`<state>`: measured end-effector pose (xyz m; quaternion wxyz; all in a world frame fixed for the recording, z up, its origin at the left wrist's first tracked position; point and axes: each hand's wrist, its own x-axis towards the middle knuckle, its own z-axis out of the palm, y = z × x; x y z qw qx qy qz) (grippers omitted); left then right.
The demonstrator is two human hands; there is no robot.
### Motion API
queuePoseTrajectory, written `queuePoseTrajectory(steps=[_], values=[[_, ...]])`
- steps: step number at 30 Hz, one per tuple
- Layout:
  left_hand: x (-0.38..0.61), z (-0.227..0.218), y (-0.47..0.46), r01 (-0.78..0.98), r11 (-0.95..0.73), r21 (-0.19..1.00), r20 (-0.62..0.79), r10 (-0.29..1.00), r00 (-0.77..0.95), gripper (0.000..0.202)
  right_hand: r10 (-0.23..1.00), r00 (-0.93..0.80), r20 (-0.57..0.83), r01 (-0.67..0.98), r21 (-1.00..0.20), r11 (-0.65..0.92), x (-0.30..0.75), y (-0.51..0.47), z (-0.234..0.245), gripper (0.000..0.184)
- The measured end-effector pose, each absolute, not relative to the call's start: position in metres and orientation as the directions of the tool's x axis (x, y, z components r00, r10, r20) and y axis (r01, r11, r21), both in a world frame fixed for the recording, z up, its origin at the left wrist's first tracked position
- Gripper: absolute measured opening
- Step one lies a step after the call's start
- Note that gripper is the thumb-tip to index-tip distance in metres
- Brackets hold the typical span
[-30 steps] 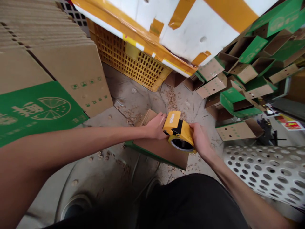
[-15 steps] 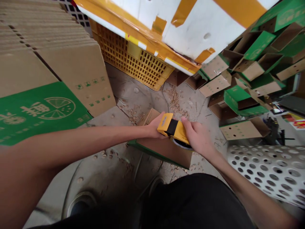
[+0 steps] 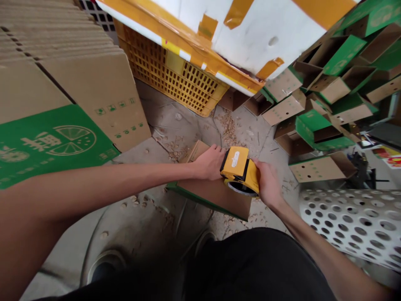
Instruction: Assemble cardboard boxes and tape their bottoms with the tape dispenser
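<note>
Head camera shows the right hand point(image 3: 267, 182) clasping the yellow tape dispenser point(image 3: 237, 162) over the cardboard box point(image 3: 216, 194) on the floor point(image 3: 194, 125), the left hand point(image 3: 209, 163) resting on the box, its finger grip unclear, so bracing the box and steering straight should work best.

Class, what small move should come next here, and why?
Probably draw the tape dispenser rightward along the box: the right hand grips it over the box's top, while the left hand lies beside it, apparently steadying the box.
</note>
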<state>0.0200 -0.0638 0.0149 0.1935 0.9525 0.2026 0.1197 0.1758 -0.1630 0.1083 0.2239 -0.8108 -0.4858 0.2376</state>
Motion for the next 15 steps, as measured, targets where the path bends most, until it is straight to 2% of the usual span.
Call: queuePoseTrajectory(steps=[4,7,9,12,14,15], values=[[0.024,0.017,-0.061,0.366,-0.845,0.390,0.113,0.439,0.892,0.041,0.909,0.393,-0.139,0.688,-0.611,-0.391,0.182,-0.167,0.104,0.038],[0.023,0.012,-0.049,0.309,-0.813,0.494,0.164,0.436,0.885,0.033,0.921,0.363,-0.139,0.694,-0.619,-0.367,0.181,-0.168,0.105,0.036],[0.015,0.011,-0.039,0.263,-0.784,0.562,0.246,0.462,0.852,0.028,0.924,0.356,-0.139,0.721,-0.588,-0.367,0.179,-0.167,0.106,0.035],[-0.013,0.018,-0.027,0.308,-0.748,0.588,0.352,0.579,0.735,0.029,0.920,0.371,-0.128,0.750,-0.542,-0.378,0.177,-0.164,0.106,0.035],[-0.037,0.026,-0.029,0.451,-0.677,0.582,0.313,0.698,0.643,0.025,0.911,0.392,-0.127,0.736,-0.551,-0.393,0.177,-0.163,0.105,0.037],[-0.048,0.029,-0.032,0.540,-0.613,0.576,0.245,0.760,0.602,0.025,0.905,0.405,-0.133,0.722,-0.560,-0.406,0.178,-0.162,0.104,0.038]])
